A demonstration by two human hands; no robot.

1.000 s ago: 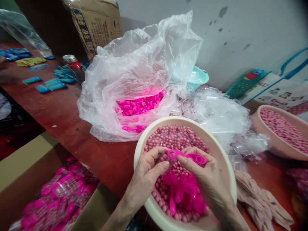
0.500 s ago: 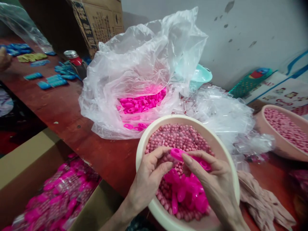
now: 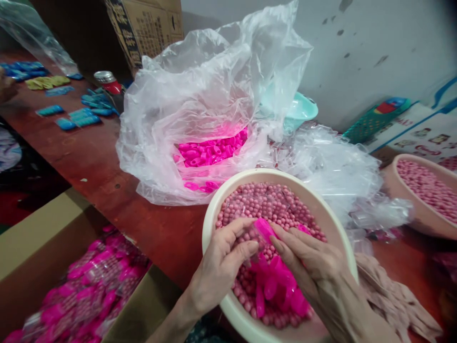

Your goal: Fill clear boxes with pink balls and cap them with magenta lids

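Note:
Over the cream basin (image 3: 223, 194) of pink beads (image 3: 266, 205), both hands meet at a bright pink plastic cap (image 3: 264, 230). My right hand (image 3: 317, 267) is closed with its fingertips on that cap. A second pink piece (image 3: 303, 229) shows by its fingers; whether they hold it is unclear. My left hand (image 3: 222, 262) pinches a small clear plastic container (image 3: 246, 237) beneath the cap, mostly hidden by the fingers and hard to tell from the beads behind. Loose pink caps (image 3: 271, 283) lie heaped on the beads below my hands.
A clear plastic bag (image 3: 160, 109) of pink caps stands behind the basin. Clear plastic containers (image 3: 332, 166) pile up to its right, near a pink basin (image 3: 396, 190) and a glove (image 3: 389, 290). A cardboard box (image 3: 46, 228) of filled, capped packs sits lower left. Someone's hand (image 3: 6, 85) shows far left.
The pink cap has turned from lying nearly level to slanting at my left fingertips. My right hand has rolled over, its back now more in view. The left hand has barely moved.

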